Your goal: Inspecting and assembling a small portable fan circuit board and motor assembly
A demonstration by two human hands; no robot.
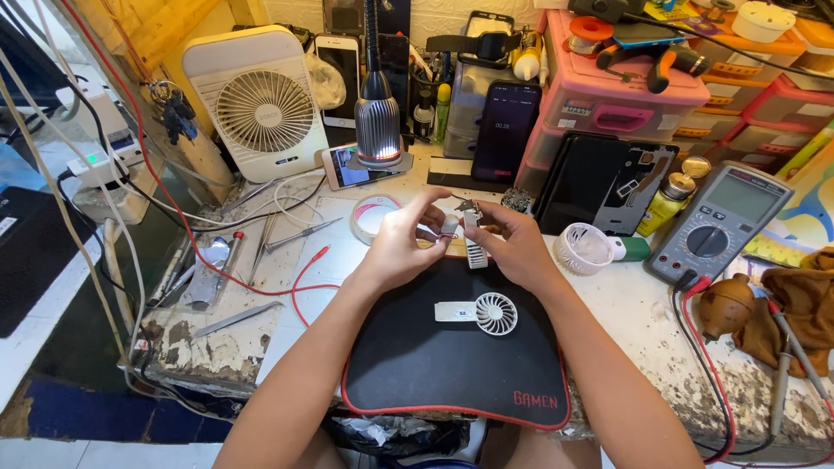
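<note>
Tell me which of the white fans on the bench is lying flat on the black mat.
The small handheld fan, lying flat on the black mat just below both hands. The big white desk fan stands upright at the back left.

I can't see all of the little part (pixel 473 236) that my hands hold. My left hand (pixel 401 245) and right hand (pixel 512 243) cover its top, so only a ridged white strip sticks out below. It may be a small piece of plastic, but it is too tiny for me to be sure. My fingers (pixel 434 208) hide how they pinch it. The black mat (pixel 408 356) runs under my arms, so I lose its near corners. The brown cloth (pixel 804 304) is cut off by the right edge. The red wire (pixel 725 408) slips out of view at the bottom.
</note>
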